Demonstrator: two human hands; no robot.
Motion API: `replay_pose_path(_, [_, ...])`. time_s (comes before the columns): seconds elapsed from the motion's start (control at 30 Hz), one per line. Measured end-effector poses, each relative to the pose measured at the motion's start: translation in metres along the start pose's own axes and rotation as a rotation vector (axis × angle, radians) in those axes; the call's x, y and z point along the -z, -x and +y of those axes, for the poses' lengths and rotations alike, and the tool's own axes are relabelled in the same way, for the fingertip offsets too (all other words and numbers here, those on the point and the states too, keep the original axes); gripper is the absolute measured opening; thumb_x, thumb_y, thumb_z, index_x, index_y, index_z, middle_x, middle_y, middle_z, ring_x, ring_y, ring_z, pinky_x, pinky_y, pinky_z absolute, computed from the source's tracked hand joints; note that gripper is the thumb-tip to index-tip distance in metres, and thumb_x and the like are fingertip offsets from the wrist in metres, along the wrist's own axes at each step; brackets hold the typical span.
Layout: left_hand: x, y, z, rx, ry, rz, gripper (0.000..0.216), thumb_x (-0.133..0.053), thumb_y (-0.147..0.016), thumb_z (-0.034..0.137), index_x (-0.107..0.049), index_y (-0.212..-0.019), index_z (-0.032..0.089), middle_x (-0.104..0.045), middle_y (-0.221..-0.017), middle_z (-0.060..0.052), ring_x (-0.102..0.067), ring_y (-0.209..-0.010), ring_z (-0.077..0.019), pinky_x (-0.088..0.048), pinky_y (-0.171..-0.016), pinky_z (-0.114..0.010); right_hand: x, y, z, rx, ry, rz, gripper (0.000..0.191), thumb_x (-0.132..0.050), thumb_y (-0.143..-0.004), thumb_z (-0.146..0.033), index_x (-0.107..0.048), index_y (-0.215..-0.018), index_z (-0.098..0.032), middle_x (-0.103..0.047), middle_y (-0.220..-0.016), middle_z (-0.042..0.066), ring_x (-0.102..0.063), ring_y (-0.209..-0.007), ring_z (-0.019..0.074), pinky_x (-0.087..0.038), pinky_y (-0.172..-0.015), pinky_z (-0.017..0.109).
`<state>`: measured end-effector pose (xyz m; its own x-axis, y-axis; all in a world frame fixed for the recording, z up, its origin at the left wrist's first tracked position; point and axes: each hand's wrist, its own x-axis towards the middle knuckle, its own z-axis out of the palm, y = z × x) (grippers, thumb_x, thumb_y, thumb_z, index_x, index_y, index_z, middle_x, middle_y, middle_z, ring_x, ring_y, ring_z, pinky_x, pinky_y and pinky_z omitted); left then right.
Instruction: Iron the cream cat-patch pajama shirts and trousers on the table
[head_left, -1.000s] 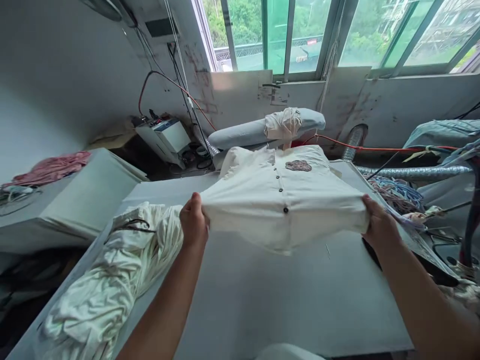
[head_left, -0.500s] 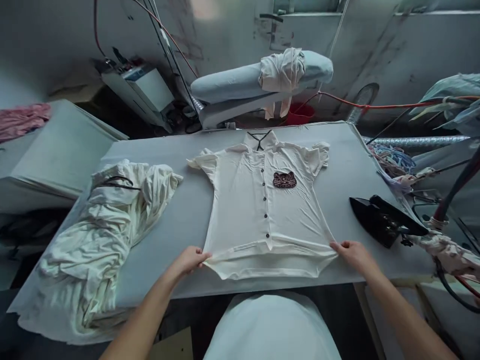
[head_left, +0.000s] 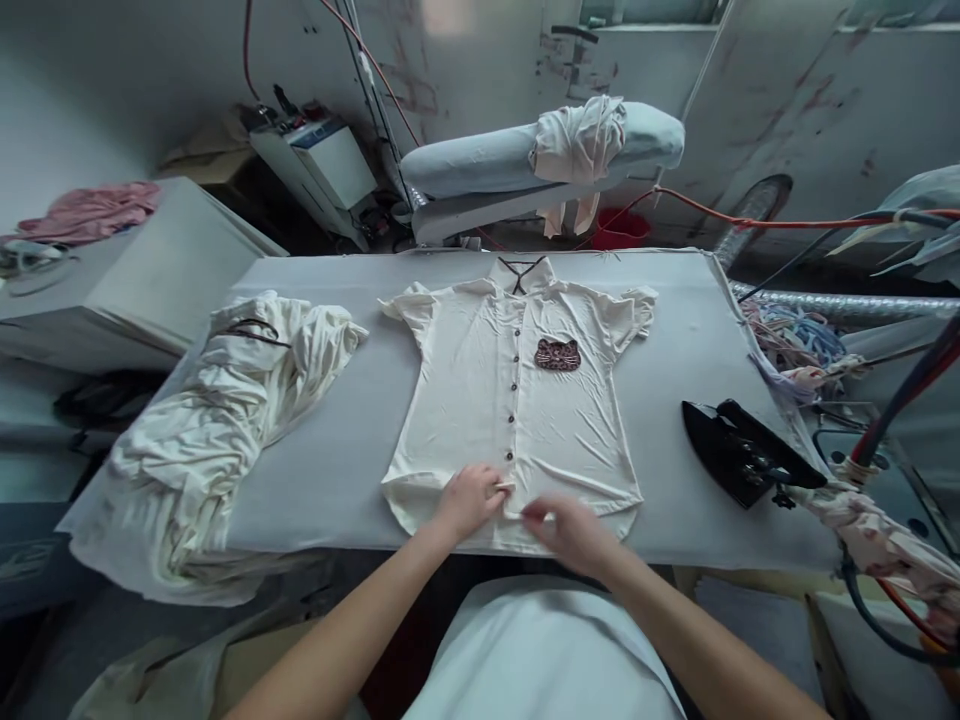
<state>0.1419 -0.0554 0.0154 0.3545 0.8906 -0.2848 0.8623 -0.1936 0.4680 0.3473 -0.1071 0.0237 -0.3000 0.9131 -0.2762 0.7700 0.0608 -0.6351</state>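
A cream short-sleeved shirt lies face up on the padded ironing table, collar at the far side. It has dark buttons down the front, dark collar piping and a leopard-print cat-face patch. My left hand pinches the front opening of the shirt near the hem, below the lowest button. Just right of it, my right hand is over the hem, fingers bent and smeared by motion; whether it grips cloth I cannot make out. A black iron rests on the table to the right.
A heap of cream garments covers the table's left end. Behind the table stands a padded sleeve board with cloth wrapped round it. The iron's wrapped cable runs off right. A red bucket stands at the back.
Both hands have let go of the shirt's side corners and come together at the middle of the hem. My left hand has taken the front opening. The hem now lies flatter.
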Motion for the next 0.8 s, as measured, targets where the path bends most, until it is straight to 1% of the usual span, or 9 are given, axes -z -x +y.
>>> replay_pose_path(0.07, [-0.012, 0.009, 0.013, 0.148, -0.053, 0.101, 0.024, -0.069, -0.085, 0.037, -0.069, -0.104, 0.022, -0.066, -0.109, -0.009, -0.060, -0.108, -0.0261, -0.047, -0.093, -0.037, 0.025, 0.018, 0.035, -0.132, 0.057, 0.119, 0.025, -0.052, -0.094, -0.034, -0.071, -0.086, -0.019, -0.072, -0.089, 0.007, -0.064, -0.085, 0.0195, -0.046, -0.078, 0.028])
replay_pose_path(0.17, [-0.029, 0.017, 0.032, 0.345, -0.120, 0.233, 0.049, -0.074, -0.078, 0.027, -0.061, -0.124, 0.020, -0.061, -0.125, -0.012, -0.055, -0.118, -0.0303, -0.045, -0.096, -0.041, 0.083, 0.043, 0.090, -0.183, 0.082, -0.004, 0.033, -0.057, -0.089, -0.048, -0.070, -0.075, -0.020, -0.071, -0.080, 0.006, -0.062, -0.072, 0.0196, -0.046, -0.070, 0.029])
replay_pose_path(0.3, [-0.036, 0.024, 0.033, 0.360, -0.102, 0.237, 0.031, -0.070, -0.076, 0.015, -0.066, -0.107, 0.020, -0.064, -0.114, -0.010, -0.058, -0.112, -0.0287, -0.046, -0.095, -0.040, 0.180, 0.062, 0.157, -0.363, 0.270, 0.516, 0.062, -0.039, -0.089, -0.068, -0.067, -0.117, -0.020, -0.071, -0.111, 0.015, -0.065, -0.087, 0.0280, -0.050, -0.079, 0.040])
replay_pose_path(0.33, [-0.035, 0.026, 0.028, 0.318, -0.070, 0.240, 0.023, -0.068, -0.077, 0.014, -0.067, -0.099, 0.020, -0.065, -0.110, -0.008, -0.059, -0.109, -0.0277, -0.046, -0.094, -0.040, 0.201, 0.063, 0.170, -0.436, 0.319, 0.555, 0.067, -0.037, -0.088, -0.069, -0.065, -0.122, -0.018, -0.070, -0.112, 0.018, -0.066, -0.090, 0.0307, -0.050, -0.079, 0.042])
replay_pose_path(0.4, [-0.033, 0.031, 0.013, 0.220, 0.054, 0.259, 0.010, -0.066, -0.080, 0.015, -0.068, -0.088, 0.021, -0.068, -0.104, -0.006, -0.061, -0.105, -0.0256, -0.045, -0.095, -0.039, 0.230, 0.058, 0.183, -0.548, 0.287, 0.365, 0.063, -0.039, -0.087, -0.069, -0.066, -0.113, -0.017, -0.072, -0.095, 0.017, -0.066, -0.079, 0.0310, -0.050, -0.069, 0.041])
replay_pose_path(0.5, [-0.030, 0.034, -0.011, 0.113, 0.361, 0.282, 0.013, -0.061, -0.089, 0.029, -0.073, -0.091, 0.023, -0.073, -0.101, -0.004, -0.064, -0.103, -0.0228, -0.047, -0.094, -0.035, 0.239, 0.028, 0.164, -0.557, 0.120, 0.065, 0.048, -0.043, -0.088, -0.064, -0.062, -0.087, -0.020, -0.061, -0.058, 0.005, -0.057, -0.052, 0.0218, -0.041, -0.050, 0.031])
replay_pose_path(0.6, [-0.026, 0.036, -0.026, 0.073, 0.592, 0.226, 0.032, -0.053, -0.095, 0.045, -0.076, -0.092, 0.023, -0.076, -0.095, -0.003, -0.067, -0.096, -0.0205, -0.049, -0.089, -0.030, 0.225, -0.032, 0.112, -0.558, 0.141, 0.074, 0.047, -0.048, -0.089, -0.065, -0.057, -0.075, -0.021, -0.053, -0.047, 0.001, -0.052, -0.043, 0.0173, -0.035, -0.046, 0.028])
replay_pose_path(0.7, [-0.023, 0.037, -0.024, 0.048, 0.585, 0.149, 0.036, -0.053, -0.095, 0.048, -0.079, -0.088, 0.024, -0.076, -0.096, -0.003, -0.067, -0.092, -0.0193, -0.049, -0.086, -0.028, 0.206, -0.087, 0.067, -0.575, 0.135, 0.060, 0.054, -0.047, -0.090, -0.068, -0.053, -0.064, -0.021, -0.050, -0.042, 0.002, -0.049, -0.040, 0.0162, -0.036, -0.046, 0.028])
replay_pose_path(0.8, [-0.022, 0.039, -0.015, 0.090, 0.402, 0.131, 0.031, -0.059, -0.092, 0.047, -0.082, -0.089, 0.027, -0.075, -0.095, -0.004, -0.066, -0.091, -0.0204, -0.047, -0.089, -0.032, 0.177, -0.092, 0.041, -0.557, 0.121, -0.042, 0.054, -0.050, -0.090, -0.066, -0.054, -0.063, -0.020, -0.053, -0.045, 0.004, -0.051, -0.040, 0.0160, -0.036, -0.047, 0.029])
